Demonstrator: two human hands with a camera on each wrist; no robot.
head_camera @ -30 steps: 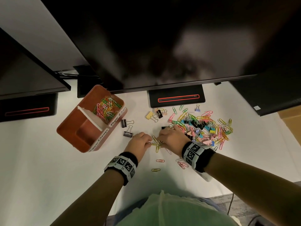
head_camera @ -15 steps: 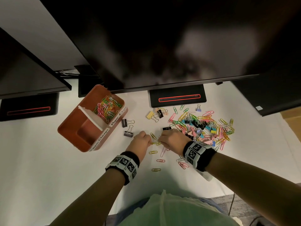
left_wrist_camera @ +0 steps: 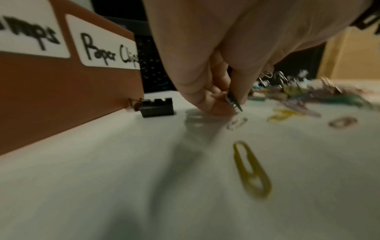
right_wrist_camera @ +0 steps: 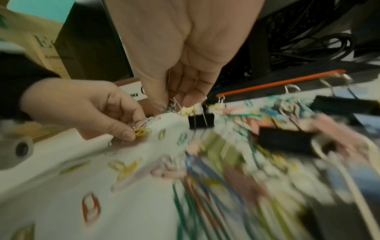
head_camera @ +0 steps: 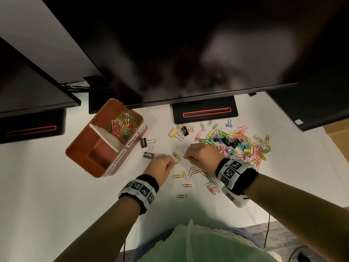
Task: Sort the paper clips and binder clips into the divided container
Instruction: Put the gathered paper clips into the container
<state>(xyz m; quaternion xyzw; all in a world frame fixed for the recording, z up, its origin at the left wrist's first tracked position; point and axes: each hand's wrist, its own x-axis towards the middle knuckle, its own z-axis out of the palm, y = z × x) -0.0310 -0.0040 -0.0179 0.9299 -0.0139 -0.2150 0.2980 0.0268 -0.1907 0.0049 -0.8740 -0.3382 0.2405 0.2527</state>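
Note:
My left hand (head_camera: 160, 166) pinches a few paper clips, a yellow one (head_camera: 176, 163) sticking out of its fingertips (right_wrist_camera: 128, 134). My right hand (head_camera: 200, 155) pinches a small bunch of paper clips (right_wrist_camera: 172, 105) just above the white desk. A mixed pile of coloured paper clips and binder clips (head_camera: 236, 144) lies right of that hand. The orange divided container (head_camera: 88, 148) stands at the left, with paper clips (head_camera: 122, 125) in its far compartment; the near compartment looks bare. Its labels (left_wrist_camera: 109, 50) read "Paper Clips".
Two black binder clips (head_camera: 148, 148) lie between the container and my left hand. Loose paper clips (head_camera: 186, 185) are scattered in front of my hands. Monitors (head_camera: 188, 44) overhang the desk's back, with a stand base (head_camera: 204, 112) behind the pile. A cardboard box (head_camera: 338, 137) sits far right.
My hands, touching over the clips a second ago, have drawn apart, each keeping some clips. Several paper clips now lie loose on the desk between and below them.

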